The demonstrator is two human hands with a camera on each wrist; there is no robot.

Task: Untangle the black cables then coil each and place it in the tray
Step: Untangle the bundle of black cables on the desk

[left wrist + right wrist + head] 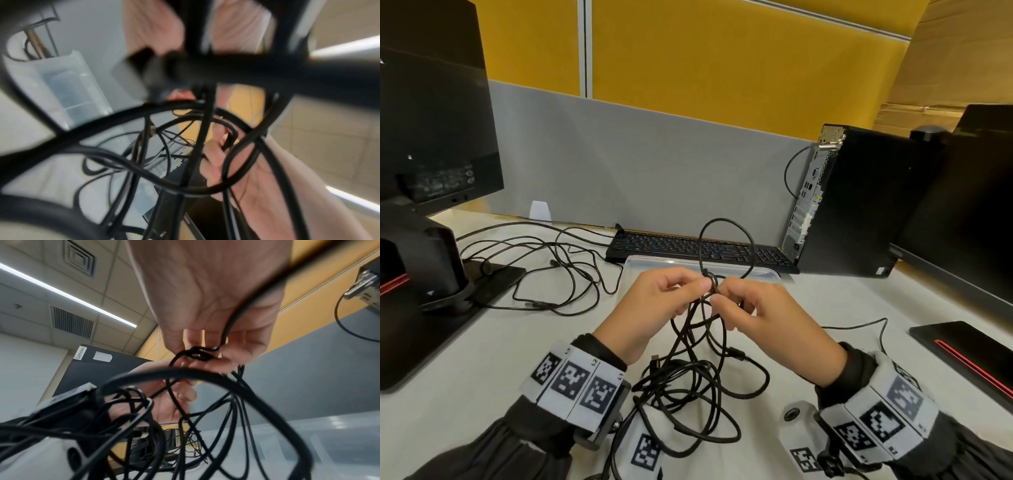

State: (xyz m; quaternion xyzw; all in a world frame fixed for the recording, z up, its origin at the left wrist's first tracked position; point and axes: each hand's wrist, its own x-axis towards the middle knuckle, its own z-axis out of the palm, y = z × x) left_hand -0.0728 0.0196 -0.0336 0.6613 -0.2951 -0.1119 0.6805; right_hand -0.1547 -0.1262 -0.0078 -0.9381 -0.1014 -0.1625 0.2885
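Observation:
A tangle of black cables point(688, 387) lies on the white desk and rises to a knot point(711, 284) held above it. My left hand point(671, 301) pinches the knot from the left. My right hand point(743, 308) pinches it from the right. A loop of cable point(726, 240) stands up above the knot. In the right wrist view the knot point(197, 355) sits at my right hand's fingertips point(232, 360). The clear plastic tray point(756, 273) lies just beyond my hands, in front of the keyboard; it also shows in the left wrist view as the tray point(61, 84).
A black keyboard point(688, 248) lies behind the tray. A computer tower point(852, 202) stands at back right. A monitor on a stand point(431, 171) is at left, with other cables point(558, 270) spread beside its base. A second monitor base point(969, 356) sits at right.

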